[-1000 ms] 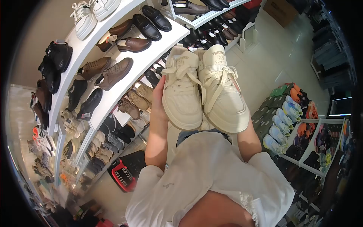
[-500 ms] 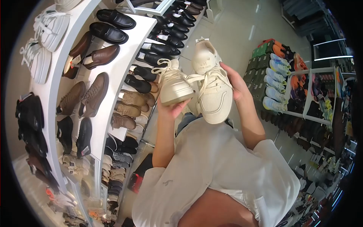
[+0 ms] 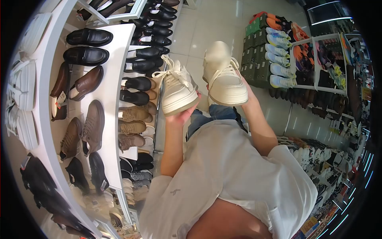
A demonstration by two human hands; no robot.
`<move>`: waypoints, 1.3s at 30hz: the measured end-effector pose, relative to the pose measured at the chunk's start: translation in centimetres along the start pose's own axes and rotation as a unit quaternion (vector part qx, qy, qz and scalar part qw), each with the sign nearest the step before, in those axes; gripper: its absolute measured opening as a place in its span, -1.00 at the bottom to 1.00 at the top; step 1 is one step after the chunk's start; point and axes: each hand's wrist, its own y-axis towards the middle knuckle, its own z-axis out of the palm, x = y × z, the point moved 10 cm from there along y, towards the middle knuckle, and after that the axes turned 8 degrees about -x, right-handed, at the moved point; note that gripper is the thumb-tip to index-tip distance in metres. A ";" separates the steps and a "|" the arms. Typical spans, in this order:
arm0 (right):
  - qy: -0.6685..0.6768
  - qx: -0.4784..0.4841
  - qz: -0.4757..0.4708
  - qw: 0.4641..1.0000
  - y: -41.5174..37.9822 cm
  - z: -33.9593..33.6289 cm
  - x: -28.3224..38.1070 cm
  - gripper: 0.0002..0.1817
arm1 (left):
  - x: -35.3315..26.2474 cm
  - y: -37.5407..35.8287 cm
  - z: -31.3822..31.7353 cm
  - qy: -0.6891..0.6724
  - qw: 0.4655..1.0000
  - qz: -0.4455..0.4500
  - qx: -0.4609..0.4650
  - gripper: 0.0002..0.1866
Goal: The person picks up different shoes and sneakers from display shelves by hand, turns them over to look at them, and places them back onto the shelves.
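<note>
Where visible, curled partway beneath the sole edge of the left shoe [image 3: 178, 91], with the left hand [image 3: 184, 115]; with the right hand [image 3: 250, 95], part-closed along the outer side of the right shoe [image 3: 227, 87], fingertips hidden. Toes toward the shirt [image 3: 223, 159]; narrow gap between. Beyond, open floor [image 3: 207, 26] between white shelf [image 3: 114, 95] and stacked boxes [image 3: 255, 63].

Only one view: from head, looking forward and down; shirt [image 3: 223, 159] very near, floor [image 3: 217, 24] farther, shelf [image 3: 119, 44] at left.

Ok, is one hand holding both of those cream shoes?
No, the left hand holds one shoe and the right hand holds the other shoe.
</note>
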 end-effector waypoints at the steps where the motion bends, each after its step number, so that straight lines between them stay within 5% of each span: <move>1: 0.005 -0.001 -0.005 1.000 -0.2 0.1 0.0 -0.40 | 0.3 0.3 0.6 0.011 0.997 -0.019 0.079 -0.41; 3: 0.054 -0.004 0.018 0.998 -0.3 0.7 -0.4 -0.41 | 0.6 0.9 1.3 0.025 0.986 -0.041 0.161 -0.39; 5: 0.069 -0.008 0.033 0.997 -0.4 0.4 -0.7 -0.41 | 2.8 -0.5 4.0 -0.068 0.924 -0.212 0.311 -0.27; 6: 0.075 -0.009 0.042 0.996 -0.2 0.0 -0.9 -0.41 | 2.0 -0.9 3.4 0.052 0.969 -0.122 0.206 -0.08; 10: 0.025 0.021 0.015 0.999 -0.4 -0.2 -0.3 -0.51 | 0.9 -1.1 5.7 0.122 0.939 -0.108 0.302 0.22; 15: -0.098 0.131 -0.090 0.982 -1.7 3.1 1.9 -0.29 | -2.8 0.5 7.4 0.200 0.906 -0.010 0.372 0.17; 19: -0.140 0.199 -0.112 0.963 -0.8 4.4 2.6 -0.12 | -4.6 -0.2 8.6 0.232 0.937 0.075 0.250 -0.21; 22: -0.060 0.121 -0.086 0.987 2.2 1.6 3.6 -0.23 | -4.7 1.5 8.2 0.271 0.934 0.084 0.215 -0.28; 25: -0.020 0.096 -0.099 0.990 3.0 1.1 4.8 -0.38 | -3.4 2.8 7.5 0.245 0.960 0.046 0.127 -0.24; 27: -0.004 0.098 -0.115 0.988 2.8 1.9 5.9 -0.47 | 1.1 -2.6 15.4 0.150 0.934 -0.024 0.324 -0.10; 28: 0.004 0.099 -0.123 0.988 2.6 2.3 6.6 -0.51 | 2.1 -1.9 16.3 0.149 0.933 -0.054 0.323 0.01; 31: -0.003 0.105 -0.143 0.984 2.4 4.2 9.1 -0.54 | 3.2 -0.3 18.0 0.158 0.956 -0.037 0.244 0.00; 36: -0.071 0.102 -0.228 0.966 1.7 6.7 16.3 -0.55 | 5.0 4.7 20.3 0.085 0.949 -0.083 0.292 -0.08; 39: -0.091 0.056 -0.177 0.978 3.7 5.6 20.3 -0.52 | 6.6 7.4 23.3 0.109 0.942 -0.071 0.308 -0.12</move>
